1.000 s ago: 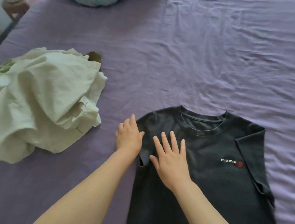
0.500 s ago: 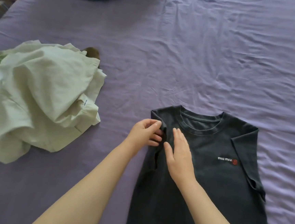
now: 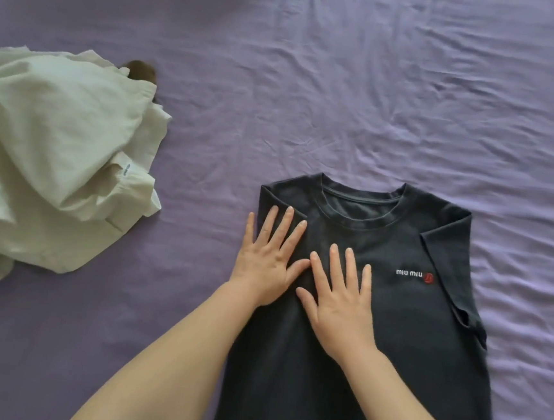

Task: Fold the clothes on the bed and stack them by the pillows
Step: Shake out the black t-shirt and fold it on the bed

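T-shirt: the dark T-shirt (image 3: 376, 319) lay face up on the purple bed sheet (image 3: 345, 98), both sleeves tucked in.
Left hand: the left hand (image 3: 266, 259) pressed flat on the tucked left sleeve, fingers spread.
Right hand: the right hand (image 3: 341, 302) lay flat beside it, fingers straight.
Pile: the cream clothes (image 3: 55, 163) waited unfolded, well apart.
Advice: smooth outward evenly — keep the edge straight before folding up.
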Available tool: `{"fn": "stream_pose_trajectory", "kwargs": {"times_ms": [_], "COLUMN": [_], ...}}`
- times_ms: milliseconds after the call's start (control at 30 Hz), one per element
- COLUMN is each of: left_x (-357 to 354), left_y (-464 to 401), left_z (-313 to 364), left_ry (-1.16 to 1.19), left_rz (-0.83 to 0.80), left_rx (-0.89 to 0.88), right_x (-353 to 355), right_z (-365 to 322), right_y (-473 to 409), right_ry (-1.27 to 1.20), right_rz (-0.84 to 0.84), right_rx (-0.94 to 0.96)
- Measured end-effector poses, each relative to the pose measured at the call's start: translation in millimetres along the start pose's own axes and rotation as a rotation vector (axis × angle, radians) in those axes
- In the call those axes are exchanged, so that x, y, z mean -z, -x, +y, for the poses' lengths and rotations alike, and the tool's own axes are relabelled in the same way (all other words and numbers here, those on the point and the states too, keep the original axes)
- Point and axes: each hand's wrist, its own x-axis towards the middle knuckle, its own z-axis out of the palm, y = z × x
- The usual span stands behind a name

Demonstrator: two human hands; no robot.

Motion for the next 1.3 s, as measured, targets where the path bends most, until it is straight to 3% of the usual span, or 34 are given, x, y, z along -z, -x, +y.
{"fn": "stream_pose_trajectory", "kwargs": {"times_ms": [200, 433, 567, 700, 833, 1000, 1300], "left_x": [14, 8, 9, 4, -4, -21, -34], "left_y": [21, 131, 205, 261, 300, 312, 297], "left_z": [26, 115, 156, 169, 171, 172, 167], "left_ry": [-0.088, 0.075, 0.188, 0.275, 0.237, 0.094, 0.017], "left_rz": [-0.013, -0.083, -0.041, -0.062, -0.166, -0.319, -0.209], "left_rx": [0.082, -0.06, -0.082, -0.093, -0.086, -0.024, -0.041], "right_x": [11, 6, -2, -20, -31, -28, -47], "right_z": [20, 40, 52, 65, 74, 75, 79], "right_y": [41, 135, 195, 254, 299, 312, 309], "right_ry": [-0.023, -0.068, -0.14, -0.193, -0.198, -0.159, -0.232], "right_rz": [-0.019, -0.047, -0.001, 0.029, -0.044, -0.1, 0.029], "right_rx": [0.081, 0.142, 0.228, 0.285, 0.268, 0.204, 0.15]}}
